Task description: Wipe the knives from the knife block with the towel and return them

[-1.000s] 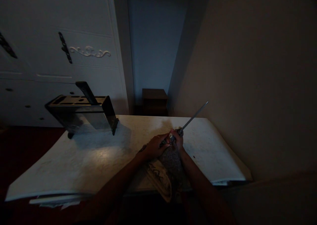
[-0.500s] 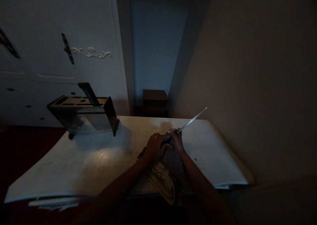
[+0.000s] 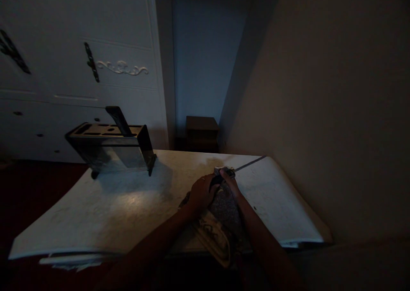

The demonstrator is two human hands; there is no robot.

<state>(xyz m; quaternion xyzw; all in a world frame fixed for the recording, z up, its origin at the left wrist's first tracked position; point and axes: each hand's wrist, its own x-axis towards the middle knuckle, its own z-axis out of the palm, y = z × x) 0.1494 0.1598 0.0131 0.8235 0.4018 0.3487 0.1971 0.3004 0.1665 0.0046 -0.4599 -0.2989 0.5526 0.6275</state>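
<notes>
A long thin steel rod with a dark handle lies low over the white table, pointing to the far right. My right hand grips its handle. My left hand is closed on a patterned cloth bunched at the handle; the cloth hangs over the table's near edge. A ring shows on my left hand. The room is dim.
A metal knife block with one dark handle sticking up stands at the table's far left. Behind it is a white cabinet. A small brown stand sits in the far corner. A wall runs along the right.
The rod's tip has dropped from pointing up and right to lying nearly flat over the table. Both hands stayed at the handle and cloth.
</notes>
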